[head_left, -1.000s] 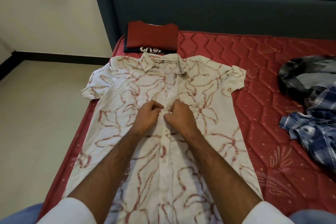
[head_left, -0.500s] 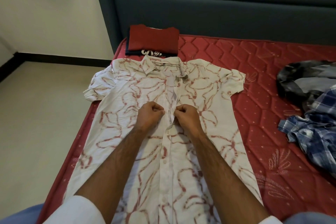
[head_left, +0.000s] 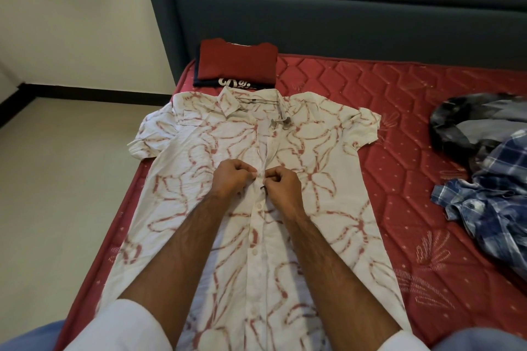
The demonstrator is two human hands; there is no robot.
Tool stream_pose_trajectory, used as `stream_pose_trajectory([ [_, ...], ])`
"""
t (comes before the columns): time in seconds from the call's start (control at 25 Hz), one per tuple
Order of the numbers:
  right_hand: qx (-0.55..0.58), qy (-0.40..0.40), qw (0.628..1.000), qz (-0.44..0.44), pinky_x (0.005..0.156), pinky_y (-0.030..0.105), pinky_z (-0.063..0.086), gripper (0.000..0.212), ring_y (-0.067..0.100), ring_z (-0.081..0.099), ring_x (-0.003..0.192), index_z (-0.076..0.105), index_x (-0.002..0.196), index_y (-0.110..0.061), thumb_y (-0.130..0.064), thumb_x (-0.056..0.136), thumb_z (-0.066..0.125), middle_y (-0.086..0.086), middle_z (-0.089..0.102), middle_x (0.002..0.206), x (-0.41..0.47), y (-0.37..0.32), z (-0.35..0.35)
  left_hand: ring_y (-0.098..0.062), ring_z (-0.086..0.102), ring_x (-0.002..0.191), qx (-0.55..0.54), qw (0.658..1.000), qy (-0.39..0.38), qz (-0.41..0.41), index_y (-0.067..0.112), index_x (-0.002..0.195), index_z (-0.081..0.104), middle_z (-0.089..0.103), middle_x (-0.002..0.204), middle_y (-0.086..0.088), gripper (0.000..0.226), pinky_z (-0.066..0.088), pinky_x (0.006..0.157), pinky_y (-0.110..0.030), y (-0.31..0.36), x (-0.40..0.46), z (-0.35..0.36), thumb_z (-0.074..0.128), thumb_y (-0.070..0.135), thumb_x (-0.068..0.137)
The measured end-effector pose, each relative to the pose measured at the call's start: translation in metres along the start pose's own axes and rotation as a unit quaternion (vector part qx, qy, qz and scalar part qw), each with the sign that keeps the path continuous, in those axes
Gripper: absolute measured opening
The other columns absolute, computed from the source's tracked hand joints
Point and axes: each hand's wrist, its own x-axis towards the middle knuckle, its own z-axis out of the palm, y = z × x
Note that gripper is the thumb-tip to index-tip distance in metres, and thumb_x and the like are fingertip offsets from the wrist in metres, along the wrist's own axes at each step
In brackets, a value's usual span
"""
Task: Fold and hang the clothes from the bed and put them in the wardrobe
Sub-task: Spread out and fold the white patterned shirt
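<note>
The white short-sleeved shirt with red floral print [head_left: 199, 179] lies flat on the red quilted mattress [head_left: 399, 179], both hands [head_left: 232, 178] [head_left: 282, 184] pinching its placket mid-chest, apparently buttoning. Beyond the fingers, folded tops [head_left: 238, 67] are stacked; rightward, crumpled plaid clothes [head_left: 490, 202] remain unfolded.

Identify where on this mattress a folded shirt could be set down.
Bare mattress lies between the white patterned shirt and the plaid pile, and right of the red folded stack below the headboard. The left edge and right side are crowded.
</note>
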Motion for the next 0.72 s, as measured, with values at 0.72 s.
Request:
stream_pose_trajectory([
  [0.72,0.066,-0.027,0.997,-0.032,0.084,0.027,0.059,0.018,0.003,0.071,0.087,0.081,0.101,-0.019,-0.013,0.093,0.066,-0.010,0.078,0.089,-0.010,0.006,-0.007,-0.016,0.059,0.055,0.060,0.997,0.032,0.030,0.013,0.076,0.077,0.070,0.066,-0.003,0.006,0.043,0.050,-0.024,0.005,-0.003,0.002,0.079,0.017,0.081],
])
